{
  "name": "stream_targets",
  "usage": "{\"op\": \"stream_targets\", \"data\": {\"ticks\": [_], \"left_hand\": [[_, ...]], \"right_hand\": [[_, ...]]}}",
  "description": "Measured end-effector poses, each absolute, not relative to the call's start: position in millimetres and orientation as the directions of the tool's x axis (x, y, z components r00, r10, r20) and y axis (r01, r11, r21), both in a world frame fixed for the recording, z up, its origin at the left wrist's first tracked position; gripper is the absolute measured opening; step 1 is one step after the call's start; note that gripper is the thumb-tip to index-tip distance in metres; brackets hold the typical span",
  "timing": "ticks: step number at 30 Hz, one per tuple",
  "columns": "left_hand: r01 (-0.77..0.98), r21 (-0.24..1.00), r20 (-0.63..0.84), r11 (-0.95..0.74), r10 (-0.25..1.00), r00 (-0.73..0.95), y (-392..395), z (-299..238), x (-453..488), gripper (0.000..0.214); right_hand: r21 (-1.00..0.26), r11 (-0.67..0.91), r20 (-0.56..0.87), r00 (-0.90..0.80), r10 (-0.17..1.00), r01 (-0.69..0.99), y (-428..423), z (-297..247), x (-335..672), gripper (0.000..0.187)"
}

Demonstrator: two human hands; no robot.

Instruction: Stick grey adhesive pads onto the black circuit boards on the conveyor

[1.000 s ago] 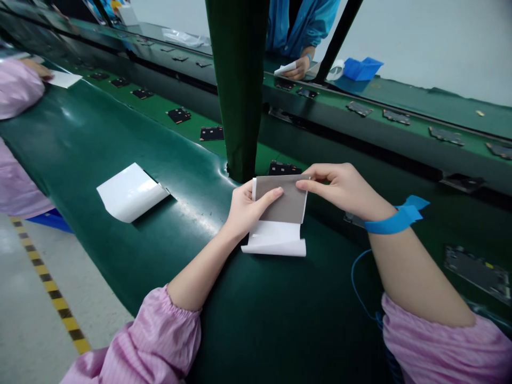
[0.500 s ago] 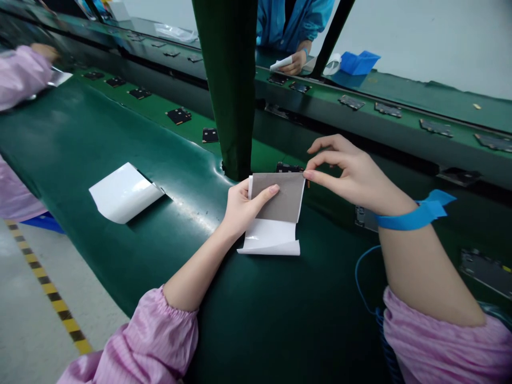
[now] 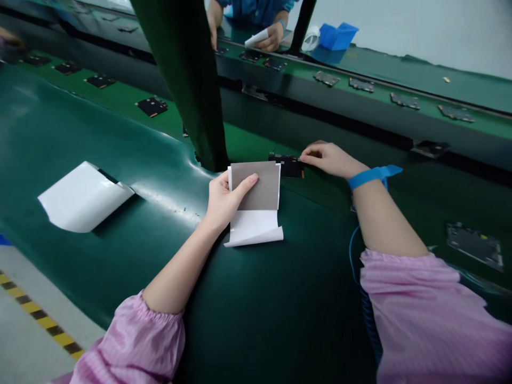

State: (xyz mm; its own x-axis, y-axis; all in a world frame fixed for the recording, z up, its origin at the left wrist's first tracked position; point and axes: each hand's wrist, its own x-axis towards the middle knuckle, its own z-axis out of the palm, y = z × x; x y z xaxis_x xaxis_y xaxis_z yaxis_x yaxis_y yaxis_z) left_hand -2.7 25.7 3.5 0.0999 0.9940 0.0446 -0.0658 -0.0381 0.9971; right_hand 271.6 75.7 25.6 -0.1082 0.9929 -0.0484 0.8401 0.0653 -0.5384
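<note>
The left grip is closed on a grey pad, thumb across its face; white paper extends below, its bottom edge curled. The right grip has its fingertips nearly together at the right end of a black board, just beyond the pad; I cannot tell whether it holds it. On the desk, well left, lies a curled white sheet.

Circuit board — right of pillar, left of right hand

gray sheet: 1 | curled white sheets: 2 | boards: 10+ | thick post: 1
</note>
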Motion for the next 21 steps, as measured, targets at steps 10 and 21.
{"op": "stream_targets", "data": {"ticks": [10, 21], "left_hand": [[-0.038, 0.997, 0.070, -0.066, 0.992, 0.109, 28, -3, -3, 0.030], [-0.033, 0.996, 0.080, -0.077, 0.991, 0.109, 28, -2, -3, 0.031]], "right_hand": [[-0.517, 0.105, -0.070, -0.164, 0.984, 0.849, 80, 16, 286, 0.027], [-0.437, -0.002, -0.179, -0.085, 0.980, 0.900, 69, 20, 297, 0.026]]}}
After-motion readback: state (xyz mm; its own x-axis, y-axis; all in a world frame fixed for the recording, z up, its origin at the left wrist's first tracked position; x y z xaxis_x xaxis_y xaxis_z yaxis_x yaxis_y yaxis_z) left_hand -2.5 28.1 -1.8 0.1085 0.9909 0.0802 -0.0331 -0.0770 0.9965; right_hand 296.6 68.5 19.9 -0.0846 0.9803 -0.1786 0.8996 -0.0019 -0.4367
